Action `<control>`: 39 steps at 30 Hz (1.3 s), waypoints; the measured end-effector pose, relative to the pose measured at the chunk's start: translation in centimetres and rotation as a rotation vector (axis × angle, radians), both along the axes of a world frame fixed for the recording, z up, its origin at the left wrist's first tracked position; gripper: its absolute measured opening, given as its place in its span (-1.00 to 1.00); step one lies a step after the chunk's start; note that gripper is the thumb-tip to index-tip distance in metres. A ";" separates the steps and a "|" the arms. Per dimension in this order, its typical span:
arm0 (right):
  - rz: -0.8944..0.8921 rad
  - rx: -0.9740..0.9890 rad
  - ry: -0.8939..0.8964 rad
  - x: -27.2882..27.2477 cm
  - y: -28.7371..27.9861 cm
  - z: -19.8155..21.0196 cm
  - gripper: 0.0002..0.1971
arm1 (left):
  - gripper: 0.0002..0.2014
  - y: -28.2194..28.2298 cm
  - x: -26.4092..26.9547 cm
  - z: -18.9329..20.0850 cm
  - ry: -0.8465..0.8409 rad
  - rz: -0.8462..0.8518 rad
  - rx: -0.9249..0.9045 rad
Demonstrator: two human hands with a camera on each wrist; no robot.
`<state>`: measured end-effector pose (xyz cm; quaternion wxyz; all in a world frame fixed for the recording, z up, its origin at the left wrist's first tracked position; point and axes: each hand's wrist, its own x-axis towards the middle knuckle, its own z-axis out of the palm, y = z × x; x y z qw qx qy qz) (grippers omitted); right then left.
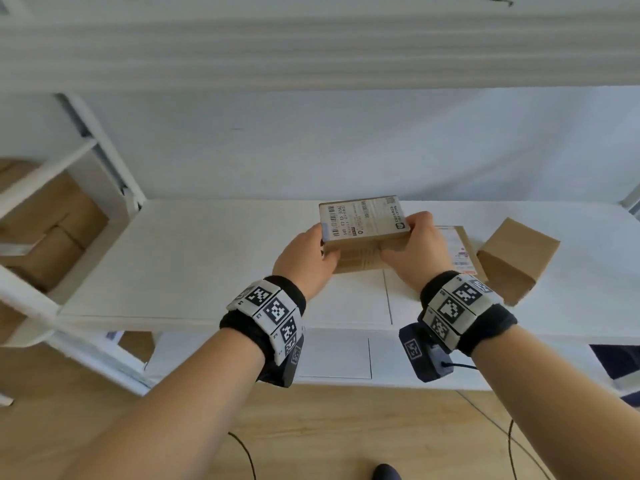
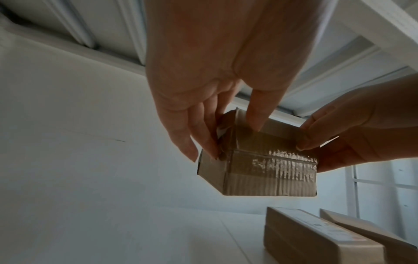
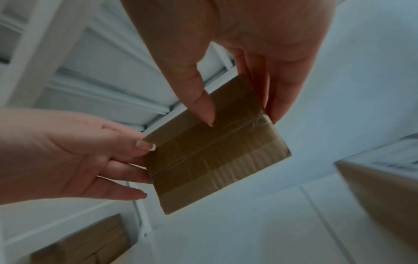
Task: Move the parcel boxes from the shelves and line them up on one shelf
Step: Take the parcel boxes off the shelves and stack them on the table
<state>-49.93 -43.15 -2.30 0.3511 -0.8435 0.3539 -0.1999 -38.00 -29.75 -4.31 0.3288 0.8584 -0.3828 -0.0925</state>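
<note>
Head view, shelf: a white shelf board [image 1: 214, 258] spans the frame, with the underside of a higher shelf [image 1: 311, 53] above it.
Side unit: a white rack on the left holds brown cartons [image 1: 48, 230] on its lower level.
Floor: wood-look flooring [image 1: 329, 434] lies below, crossed by thin dark cables.
Plain box: a brown carton without a label [image 1: 516, 258] sits turned at an angle on the right part of the shelf.
Flat parcel: a labelled parcel [image 1: 459, 251] lies on the shelf beside the plain box, partly hidden behind the right hand.
Held parcel box: a small taped cardboard box with a printed shipping label on top [image 1: 363, 223] is above the middle of the shelf; the left wrist view shows it clear of the board [image 2: 260, 171], to the left of the flat parcel.
Left hand: the left hand [image 1: 308, 261] grips the box's left end, thumb on the near face and fingers [image 2: 192, 135] along the side.
Right hand: the right hand [image 1: 415, 254] grips the right end, thumb on the taped face and fingers [image 3: 282, 96] wrapped round the far edge.
Wristbands: both wrists carry black bands with square black-and-white markers [image 1: 273, 313].
</note>
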 end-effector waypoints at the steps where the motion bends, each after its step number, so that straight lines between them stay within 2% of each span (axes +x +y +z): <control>1: 0.025 -0.001 0.002 0.6 1.8 0.2 -0.52 | -0.75 2.0 0.5 0.1 -0.004 0.021 -0.007; 6: 0.136 0.002 -0.033 3.9 10.7 0.3 -0.57 | -0.74 12.0 2.6 0.3 -0.011 0.121 -0.023; 13: 0.334 0.031 -0.040 9.5 22.8 -0.5 -0.57 | -0.84 26.3 5.1 0.4 -0.027 0.306 -0.033; 19: 0.549 0.041 -0.019 14.9 32.1 -0.8 -0.59 | -0.71 36.8 6.9 0.3 0.037 0.538 -0.053; 26: 0.770 0.104 -0.026 22.0 41.6 -1.7 -0.62 | -0.64 46.0 10.5 0.7 0.068 0.793 -0.076; 31: 0.907 0.153 -0.045 28.7 48.0 -2.7 -0.60 | -0.58 51.8 15.8 0.5 0.067 0.949 -0.033; 39: 0.960 0.222 -0.037 40.0 56.0 -3.1 -0.50 | -0.58 58.8 26.0 1.2 0.069 1.072 0.010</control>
